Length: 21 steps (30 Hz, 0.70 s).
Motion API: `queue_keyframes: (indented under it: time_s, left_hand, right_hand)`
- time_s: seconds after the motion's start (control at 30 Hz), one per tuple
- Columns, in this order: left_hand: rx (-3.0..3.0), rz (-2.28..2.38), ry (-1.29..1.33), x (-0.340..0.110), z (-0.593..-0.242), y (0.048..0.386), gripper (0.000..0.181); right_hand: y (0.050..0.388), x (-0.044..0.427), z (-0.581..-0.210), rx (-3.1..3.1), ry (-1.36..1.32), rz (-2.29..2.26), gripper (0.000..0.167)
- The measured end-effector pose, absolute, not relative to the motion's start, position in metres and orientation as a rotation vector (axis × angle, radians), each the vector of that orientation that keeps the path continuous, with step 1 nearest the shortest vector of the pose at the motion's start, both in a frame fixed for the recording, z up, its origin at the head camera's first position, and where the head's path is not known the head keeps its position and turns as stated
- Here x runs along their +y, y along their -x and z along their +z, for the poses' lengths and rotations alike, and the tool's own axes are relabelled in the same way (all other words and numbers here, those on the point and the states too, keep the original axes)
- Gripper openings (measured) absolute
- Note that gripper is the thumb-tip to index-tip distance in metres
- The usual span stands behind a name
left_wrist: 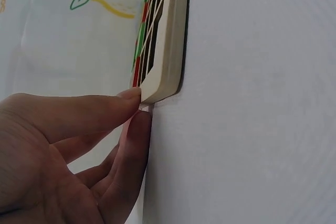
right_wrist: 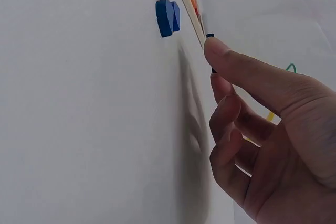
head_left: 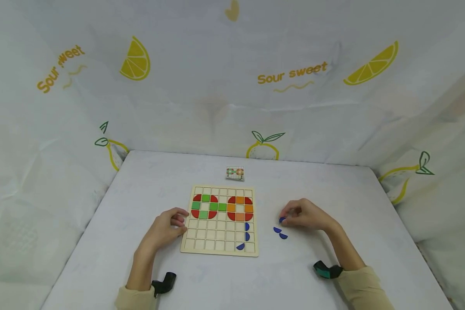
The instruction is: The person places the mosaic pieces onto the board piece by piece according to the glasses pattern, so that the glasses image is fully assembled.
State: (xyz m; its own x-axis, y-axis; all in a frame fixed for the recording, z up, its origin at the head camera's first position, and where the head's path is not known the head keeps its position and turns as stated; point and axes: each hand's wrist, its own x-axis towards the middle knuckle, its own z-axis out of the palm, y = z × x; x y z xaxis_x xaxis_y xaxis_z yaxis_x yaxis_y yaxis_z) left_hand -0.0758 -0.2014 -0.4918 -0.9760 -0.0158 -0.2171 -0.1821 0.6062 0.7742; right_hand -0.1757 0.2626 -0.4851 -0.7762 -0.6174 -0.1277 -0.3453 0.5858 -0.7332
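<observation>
A wooden grid board (head_left: 201,234) lies flat on the table, with red, green and orange pieces in its upper rows. Three blue half-round pieces sit on its right side, one of them (head_left: 240,246) tilted near the bottom. My left hand (head_left: 164,228) touches the board's left edge with thumb and fingertips spread along it; the left wrist view shows the thumb (left_wrist: 79,114) against a corner. Right of the board, my right hand (head_left: 306,215) pinches a blue half-round piece (head_left: 282,219) between thumb and finger, mostly covered in the right wrist view.
Two loose blue half-round pieces, one (head_left: 277,230) and another (head_left: 283,236), lie between the board and the right hand. Behind the board is a small pattern card (head_left: 235,173). A white cloth with lemon prints (head_left: 201,120) hangs behind the table (head_left: 217,284).
</observation>
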Motion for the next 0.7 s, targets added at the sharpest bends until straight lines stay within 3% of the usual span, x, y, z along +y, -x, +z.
queue_keyframes:
  time_s: [0.37, 0.7]
  left_hand:
    - [2.608, 1.255, 0.122, -0.203, -0.484, 0.086, 0.03]
    - [2.576, 1.29, 0.145, -0.206, -0.486, 0.087, 0.03]
  right_hand:
    - [0.184, 0.219, -0.469, 2.392, 0.856, -1.033, 0.018]
    - [0.19, 0.15, -0.46, 2.278, 1.021, -1.05, 0.014]
